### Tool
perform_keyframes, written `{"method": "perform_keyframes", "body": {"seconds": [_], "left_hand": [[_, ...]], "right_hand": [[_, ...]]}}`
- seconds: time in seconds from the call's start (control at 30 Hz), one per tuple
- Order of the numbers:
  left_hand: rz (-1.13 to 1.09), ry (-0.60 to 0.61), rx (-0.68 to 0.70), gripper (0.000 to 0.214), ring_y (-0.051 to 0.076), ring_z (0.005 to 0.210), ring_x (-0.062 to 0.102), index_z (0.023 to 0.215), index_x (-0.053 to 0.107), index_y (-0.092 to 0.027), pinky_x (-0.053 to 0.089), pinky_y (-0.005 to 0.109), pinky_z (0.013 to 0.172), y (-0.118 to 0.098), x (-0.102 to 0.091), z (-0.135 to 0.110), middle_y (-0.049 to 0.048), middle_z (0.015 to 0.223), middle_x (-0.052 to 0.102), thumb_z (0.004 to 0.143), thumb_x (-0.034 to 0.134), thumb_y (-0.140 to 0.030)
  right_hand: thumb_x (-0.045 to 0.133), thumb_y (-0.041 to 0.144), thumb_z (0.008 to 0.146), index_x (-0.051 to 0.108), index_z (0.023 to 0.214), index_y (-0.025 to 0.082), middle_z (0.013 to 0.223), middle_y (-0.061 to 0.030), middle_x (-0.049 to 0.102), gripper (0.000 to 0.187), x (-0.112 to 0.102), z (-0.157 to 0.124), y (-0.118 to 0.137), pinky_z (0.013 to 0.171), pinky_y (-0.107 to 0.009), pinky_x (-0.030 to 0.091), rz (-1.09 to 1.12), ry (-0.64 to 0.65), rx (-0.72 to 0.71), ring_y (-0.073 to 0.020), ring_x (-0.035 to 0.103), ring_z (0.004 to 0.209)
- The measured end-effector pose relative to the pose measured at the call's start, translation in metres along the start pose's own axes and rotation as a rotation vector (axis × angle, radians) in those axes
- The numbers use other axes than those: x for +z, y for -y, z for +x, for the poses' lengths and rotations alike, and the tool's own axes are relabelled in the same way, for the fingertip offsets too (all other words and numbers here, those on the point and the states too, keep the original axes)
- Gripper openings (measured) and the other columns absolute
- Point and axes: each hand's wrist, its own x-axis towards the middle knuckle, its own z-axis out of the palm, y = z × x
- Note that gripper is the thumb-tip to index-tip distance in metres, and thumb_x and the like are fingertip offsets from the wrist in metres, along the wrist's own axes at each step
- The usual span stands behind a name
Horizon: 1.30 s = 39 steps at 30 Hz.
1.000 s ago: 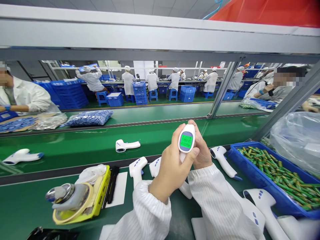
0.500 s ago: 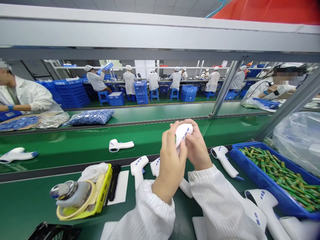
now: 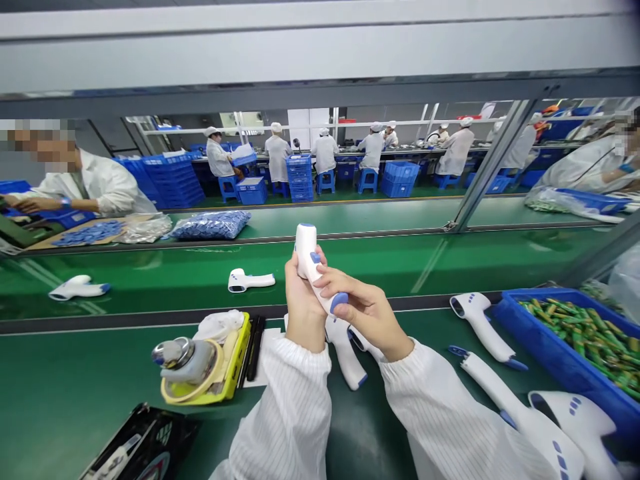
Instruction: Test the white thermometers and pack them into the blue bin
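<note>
I hold a white infrared thermometer (image 3: 310, 263) with blue trim upright over the near edge of the green bench. My left hand (image 3: 303, 303) is wrapped round its body from behind. My right hand (image 3: 363, 310) grips the lower handle, fingers pressed on it near the blue end cap. Under my hands lie two more white thermometers (image 3: 345, 347) on the bench.
A blue bin of green batteries (image 3: 575, 337) stands at right, with several thermometers (image 3: 480, 323) beside it. A yellow tray with a metal tool (image 3: 205, 363) sits at left. Thermometers (image 3: 250, 280) ride the green conveyor (image 3: 150, 280). Workers in white sit at left, right and behind.
The thermometer turned from screen-towards-me to upright with its handle down. My hands shifted left and lower, and the view swung right.
</note>
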Motion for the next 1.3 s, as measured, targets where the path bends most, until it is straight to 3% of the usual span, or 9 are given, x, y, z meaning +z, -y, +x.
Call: {"method": "perform_keyframes", "body": {"seconds": [0.17,0.33,0.43,0.53,0.67,0.77,0.83,1.13,1.3], "left_hand": [[-0.118,0.019,0.020,0.026,0.005,0.047,0.054,0.099,0.058,-0.012,0.045,0.015,0.052,0.007,0.004,-0.009,-0.0018,0.064,0.060,0.095,0.042,-0.032],[0.041,0.120,0.491,0.037,0.008,0.060,0.061,0.127,0.045,-0.030,0.046,0.018,0.060,0.013,0.002,-0.017,-0.0026,0.080,0.065,0.091,0.050,-0.035],[0.067,0.175,0.538,0.041,0.010,0.064,0.061,0.129,0.042,-0.031,0.047,0.020,0.062,0.014,0.000,-0.016,-0.0018,0.082,0.065,0.090,0.052,-0.036],[0.084,0.215,0.543,0.041,0.011,0.070,0.064,0.128,0.043,-0.029,0.050,0.022,0.068,0.019,-0.001,-0.012,0.0000,0.089,0.065,0.089,0.052,-0.033],[0.203,0.202,0.589,0.039,0.012,0.074,0.066,0.125,0.047,-0.026,0.051,0.025,0.073,0.025,-0.003,-0.007,0.0037,0.103,0.065,0.088,0.055,-0.033],[0.225,0.198,0.597,0.037,0.012,0.073,0.066,0.122,0.048,-0.026,0.051,0.025,0.071,0.026,-0.005,-0.004,0.0040,0.104,0.065,0.087,0.057,-0.033],[0.220,0.199,0.593,0.035,0.012,0.072,0.065,0.119,0.050,-0.025,0.050,0.024,0.070,0.027,-0.006,-0.002,0.0035,0.103,0.064,0.086,0.059,-0.032],[0.289,0.265,0.570,0.031,0.013,0.069,0.067,0.116,0.050,-0.024,0.051,0.023,0.062,0.033,-0.003,-0.005,0.0033,0.100,0.065,0.086,0.058,-0.029],[0.341,0.337,0.556,0.030,0.014,0.068,0.067,0.115,0.051,-0.026,0.052,0.024,0.061,0.042,-0.003,-0.009,0.0021,0.100,0.065,0.086,0.058,-0.031]], "right_hand": [[0.048,0.030,0.099,0.069,0.106,0.026,0.122,-0.0043,0.064,0.022,0.021,-0.003,0.006,0.119,-0.044,0.030,0.093,-0.184,-0.044,-0.0219,0.052,0.129],[0.057,0.018,0.089,0.062,0.084,0.027,0.104,0.0025,0.067,0.011,0.041,-0.002,0.005,0.111,-0.036,0.042,0.670,-0.426,0.164,-0.0154,0.058,0.119],[0.062,0.017,0.082,0.056,0.080,0.026,0.103,0.0027,0.068,0.011,0.033,0.002,0.007,0.110,-0.037,0.041,0.688,-0.416,0.199,-0.0163,0.058,0.119],[0.063,0.025,0.082,0.053,0.081,0.024,0.116,-0.0018,0.062,0.010,-0.001,0.003,0.005,0.104,-0.041,0.045,0.398,-0.325,0.291,-0.0220,0.057,0.119],[0.064,0.026,0.078,0.056,0.103,0.022,0.116,-0.0073,0.053,0.027,-0.053,-0.007,-0.012,0.094,-0.040,0.048,-0.547,0.007,0.647,-0.0242,0.056,0.110],[0.078,0.028,0.063,0.053,0.121,0.020,0.117,-0.0105,0.050,0.063,-0.064,-0.020,-0.030,0.092,-0.043,0.048,-0.932,0.311,1.013,-0.0302,0.055,0.112],[0.085,0.030,0.052,0.056,0.118,0.017,0.116,-0.0138,0.051,0.073,-0.059,-0.028,-0.040,0.088,-0.046,0.049,-0.979,0.358,1.137,-0.0370,0.055,0.113],[0.078,0.032,0.061,0.061,0.112,0.014,0.107,-0.0134,0.058,0.057,-0.072,-0.015,-0.021,0.078,-0.035,0.050,-0.979,0.223,1.102,-0.0267,0.061,0.091],[0.070,0.037,0.069,0.055,0.123,0.018,0.114,-0.0120,0.059,0.059,-0.100,-0.010,-0.004,0.088,-0.040,0.049,-0.829,-0.222,0.890,-0.0264,0.060,0.100]]}}
